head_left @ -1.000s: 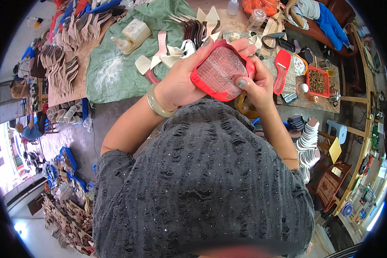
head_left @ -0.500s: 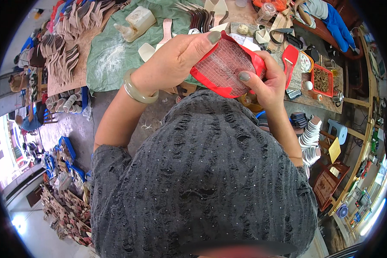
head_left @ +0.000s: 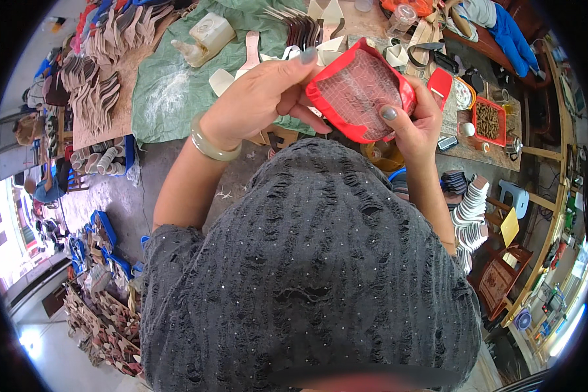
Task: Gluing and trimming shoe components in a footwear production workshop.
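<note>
A red-rimmed shoe piece [head_left: 362,91], its middle pinkish grey with a mesh pattern and its glossy red edges folded over, is held up in front of my chest. My right hand [head_left: 415,124] grips its right side, thumb on the patterned face and the other fingers mostly behind. My left hand [head_left: 261,95], with a pale bangle [head_left: 209,145] at the wrist, is at the piece's left edge. Its thumb is lifted apart from the fingers; whether a fingertip touches the edge I cannot tell. Beyond my right hand lies another red strap-shaped piece [head_left: 440,83].
A green cloth [head_left: 151,72] covers part of the bench, with a stained white bottle [head_left: 209,39] on it. Curved sole pieces [head_left: 98,98] are piled at left. A red tray [head_left: 489,121] of small brown bits sits at right, near a stack of pale soles [head_left: 470,212].
My left thumb has come off the piece's upper edge, and that hand has shifted slightly left with its fingers spreading. My right hand has moved a little to the right with the piece.
</note>
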Motion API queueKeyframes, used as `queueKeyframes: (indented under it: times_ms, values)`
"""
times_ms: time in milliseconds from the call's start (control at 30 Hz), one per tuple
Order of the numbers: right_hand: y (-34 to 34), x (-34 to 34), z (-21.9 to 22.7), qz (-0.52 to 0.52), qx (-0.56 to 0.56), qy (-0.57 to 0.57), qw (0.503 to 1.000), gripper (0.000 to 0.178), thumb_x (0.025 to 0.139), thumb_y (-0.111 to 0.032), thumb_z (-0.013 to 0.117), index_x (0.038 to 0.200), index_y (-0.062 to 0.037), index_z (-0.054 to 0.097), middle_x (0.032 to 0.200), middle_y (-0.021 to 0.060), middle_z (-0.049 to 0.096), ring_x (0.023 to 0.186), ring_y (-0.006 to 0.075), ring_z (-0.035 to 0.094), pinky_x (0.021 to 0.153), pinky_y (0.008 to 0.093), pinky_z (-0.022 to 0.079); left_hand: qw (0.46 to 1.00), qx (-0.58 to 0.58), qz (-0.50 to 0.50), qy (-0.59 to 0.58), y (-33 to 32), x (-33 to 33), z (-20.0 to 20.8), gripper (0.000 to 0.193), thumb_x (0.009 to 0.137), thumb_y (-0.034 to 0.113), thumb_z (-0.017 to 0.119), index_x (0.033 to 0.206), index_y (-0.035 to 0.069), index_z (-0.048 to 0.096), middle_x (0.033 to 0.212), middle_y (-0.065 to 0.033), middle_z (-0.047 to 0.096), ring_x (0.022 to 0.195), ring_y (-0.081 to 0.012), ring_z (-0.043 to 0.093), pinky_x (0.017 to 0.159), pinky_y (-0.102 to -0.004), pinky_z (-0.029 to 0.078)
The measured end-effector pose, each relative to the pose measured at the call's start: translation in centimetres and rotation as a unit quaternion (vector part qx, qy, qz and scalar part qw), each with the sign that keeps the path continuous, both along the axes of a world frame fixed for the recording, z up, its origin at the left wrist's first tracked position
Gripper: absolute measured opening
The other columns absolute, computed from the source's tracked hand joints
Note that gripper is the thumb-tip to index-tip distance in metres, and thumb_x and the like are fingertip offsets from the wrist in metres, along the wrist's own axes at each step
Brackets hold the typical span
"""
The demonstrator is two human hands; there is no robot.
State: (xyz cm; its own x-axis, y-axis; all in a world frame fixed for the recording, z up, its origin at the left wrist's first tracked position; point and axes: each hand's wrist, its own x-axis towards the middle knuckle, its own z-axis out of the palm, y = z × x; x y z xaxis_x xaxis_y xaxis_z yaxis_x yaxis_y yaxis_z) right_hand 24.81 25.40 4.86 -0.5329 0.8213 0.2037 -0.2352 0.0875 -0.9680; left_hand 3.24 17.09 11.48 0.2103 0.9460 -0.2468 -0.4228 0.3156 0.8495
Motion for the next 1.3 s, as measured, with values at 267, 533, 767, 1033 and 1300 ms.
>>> queueKeyframes:
  times_ms: [267, 533, 767, 1033, 1300]
  values:
    - [0.0, 0.0, -0.3, 0.009, -0.001, 0.065, 0.998, 0.042, 0.074, -0.015, 0.074, 0.107, 0.0038, 0.056, 0.093, 0.0055, 0.062, 0.085, 0.0108, 0.057, 0.079, 0.0254, 0.045, 0.986, 0.051, 0.015, 0.16, -0.9, 0.8, -0.6, 0.047, 0.099, 0.035, 0.036, 0.11, -0.006, 0.056, 0.093, -0.013, 0.066, 0.073, -0.0198, 0.067, 0.064, -0.0226, 0.051]
    - [-0.3, 0.2, -0.2, -0.036, 0.088, -0.015, 0.995, 0.041, 0.074, -0.016, 0.075, 0.105, 0.0031, 0.056, 0.09, 0.0047, 0.062, 0.08, 0.0105, 0.057, 0.075, 0.0244, 0.046, 0.931, 0.138, 0.051, 0.333, -1.2, 1.5, -0.3, 0.04, 0.1, 0.031, 0.038, 0.099, -0.003, 0.058, 0.078, -0.0069, 0.065, 0.065, -0.0123, 0.063, 0.06, -0.0229, 0.05]
    - [-0.1, 0.1, -0.4, -0.071, 0.114, -0.022, 0.991, 0.041, 0.073, -0.014, 0.075, 0.105, 0.0032, 0.056, 0.09, 0.0048, 0.062, 0.081, 0.0103, 0.056, 0.075, 0.0241, 0.046, 0.924, 0.134, 0.112, 0.339, -0.9, 1.7, -0.1, 0.044, 0.097, 0.041, 0.041, 0.1, 0.002, 0.062, 0.079, -0.0031, 0.064, 0.066, -0.007, 0.061, 0.051, -0.0173, 0.043]
    - [0.6, -0.2, -1.2, -0.01, 0.056, 0.006, 0.998, 0.042, 0.073, -0.014, 0.076, 0.106, 0.003, 0.056, 0.091, 0.0042, 0.062, 0.081, 0.0097, 0.057, 0.075, 0.0235, 0.046, 0.956, 0.086, 0.034, 0.277, 0.5, 0.8, 0.5, 0.046, 0.095, 0.043, 0.046, 0.111, 0.003, 0.062, 0.082, -0.0013, 0.064, 0.061, -0.004, 0.056, 0.047, -0.0147, 0.04]
    - [0.5, -0.6, -1.1, -0.022, 0.073, 0.011, 0.997, 0.039, 0.076, -0.011, 0.074, 0.106, 0.0028, 0.054, 0.092, 0.0046, 0.062, 0.082, 0.0102, 0.058, 0.075, 0.024, 0.046, 0.928, 0.139, 0.089, 0.334, 0.8, 0.6, -0.9, 0.044, 0.096, 0.037, 0.048, 0.115, -0.001, 0.058, 0.099, -0.0043, 0.065, 0.088, -0.0078, 0.06, 0.074, -0.0217, 0.047]
